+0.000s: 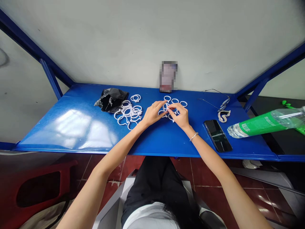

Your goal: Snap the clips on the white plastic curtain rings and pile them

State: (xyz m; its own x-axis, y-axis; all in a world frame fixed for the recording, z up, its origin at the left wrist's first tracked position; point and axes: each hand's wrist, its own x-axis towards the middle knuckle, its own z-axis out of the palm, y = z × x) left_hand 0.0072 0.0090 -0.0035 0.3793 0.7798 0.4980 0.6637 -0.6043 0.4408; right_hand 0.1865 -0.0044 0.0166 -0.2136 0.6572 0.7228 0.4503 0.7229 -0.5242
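Both my hands meet over the middle of the blue table (71, 127). My left hand (153, 113) and my right hand (179, 114) pinch a white plastic ring (166, 107) between their fingertips. Around them lie several separate white rings (179, 102) laid flat in rows. To the left a heap of several white rings (128, 113) is piled loosely. A silver bracelet sits on my right wrist.
A crumpled black plastic bag (111, 99) lies left of the heap. A black phone (218, 135), a white clip (224, 116), glasses (222, 101) and a lying green-labelled bottle (264, 123) are at the right. A blurred upright object (168, 76) leans on the wall.
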